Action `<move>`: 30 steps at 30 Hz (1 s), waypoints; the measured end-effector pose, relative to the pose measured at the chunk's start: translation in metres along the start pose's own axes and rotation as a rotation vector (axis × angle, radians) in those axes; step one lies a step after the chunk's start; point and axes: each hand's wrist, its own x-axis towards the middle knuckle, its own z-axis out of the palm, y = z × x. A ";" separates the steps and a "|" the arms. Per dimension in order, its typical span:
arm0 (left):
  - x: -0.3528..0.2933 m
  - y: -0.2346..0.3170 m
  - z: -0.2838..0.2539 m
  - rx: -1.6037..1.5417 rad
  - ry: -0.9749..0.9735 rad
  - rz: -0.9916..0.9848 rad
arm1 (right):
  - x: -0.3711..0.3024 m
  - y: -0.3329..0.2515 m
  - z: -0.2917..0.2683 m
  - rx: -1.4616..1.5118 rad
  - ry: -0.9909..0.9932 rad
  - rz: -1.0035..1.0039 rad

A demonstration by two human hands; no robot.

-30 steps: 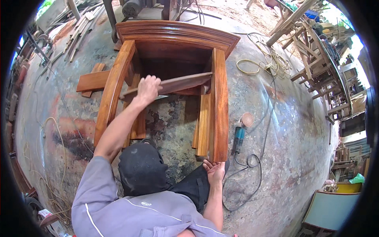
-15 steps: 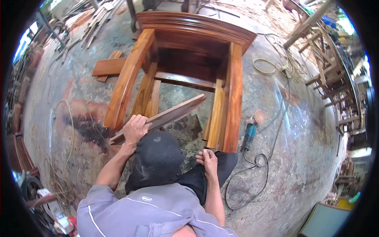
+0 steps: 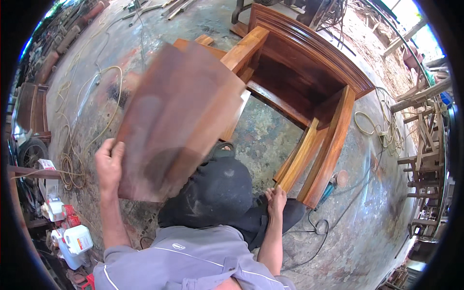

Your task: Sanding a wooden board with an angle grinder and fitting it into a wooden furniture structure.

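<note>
My left hand (image 3: pixel 110 162) grips a wide reddish-brown wooden board (image 3: pixel 176 121) by its left edge. The board is raised above the floor on my left, its broad face showing, slightly blurred. It hides part of a varnished wooden furniture frame (image 3: pixel 333 140) lying in front of me. My right hand (image 3: pixel 276 199) is closed, fingers curled, at the near end of a lighter wooden strip (image 3: pixel 296 166) inside the frame's right leg. What those fingers hold, if anything, is too small to make out.
A teal power sander (image 3: pixel 328 191) with a black cord lies right of the frame. Loose yellowish cable (image 3: pixel 118 96) runs over the floor at left. White plastic containers (image 3: pixel 77 239) stand at lower left. Wooden frames (image 3: pixel 425 169) are stacked along the right side.
The board has turned from edge-on to broad face and swung up to the left with my left hand. The view has turned left, so the frame appears farther right. My right hand stays by the leg.
</note>
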 end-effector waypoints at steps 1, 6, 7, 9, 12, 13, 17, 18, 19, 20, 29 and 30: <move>0.004 -0.014 -0.011 -0.031 0.051 -0.023 | 0.006 -0.003 0.001 -0.014 0.016 0.011; 0.046 -0.149 -0.027 -0.111 0.338 -0.279 | 0.000 -0.019 0.000 0.150 0.004 0.019; 0.048 -0.156 -0.015 -0.177 0.346 -0.339 | 0.004 -0.021 -0.015 0.233 -0.077 0.037; 0.055 -0.226 -0.008 -0.153 0.340 -0.517 | 0.013 -0.022 -0.050 0.371 -0.181 0.047; 0.048 -0.281 0.014 -0.124 0.362 -0.661 | 0.012 -0.031 -0.056 0.244 0.077 0.010; 0.040 -0.302 0.017 -0.194 0.392 -0.735 | 0.012 -0.033 -0.059 0.242 0.083 0.007; 0.021 -0.386 0.042 -0.060 0.447 -0.823 | 0.020 -0.039 -0.076 0.294 0.047 -0.074; 0.013 -0.407 0.045 -0.014 0.445 -0.859 | 0.022 -0.042 -0.081 0.332 -0.020 -0.094; 0.007 -0.419 0.051 0.032 0.437 -0.893 | 0.021 -0.043 -0.085 0.371 -0.083 -0.118; 0.000 -0.418 0.061 0.034 0.412 -0.893 | 0.017 -0.046 -0.084 0.414 -0.018 -0.114; -0.014 -0.421 0.098 0.277 0.401 -1.202 | -0.029 -0.078 -0.060 0.525 -0.007 -0.172; -0.011 -0.360 0.118 0.539 0.243 -1.110 | -0.049 -0.092 -0.046 0.504 -0.068 -0.239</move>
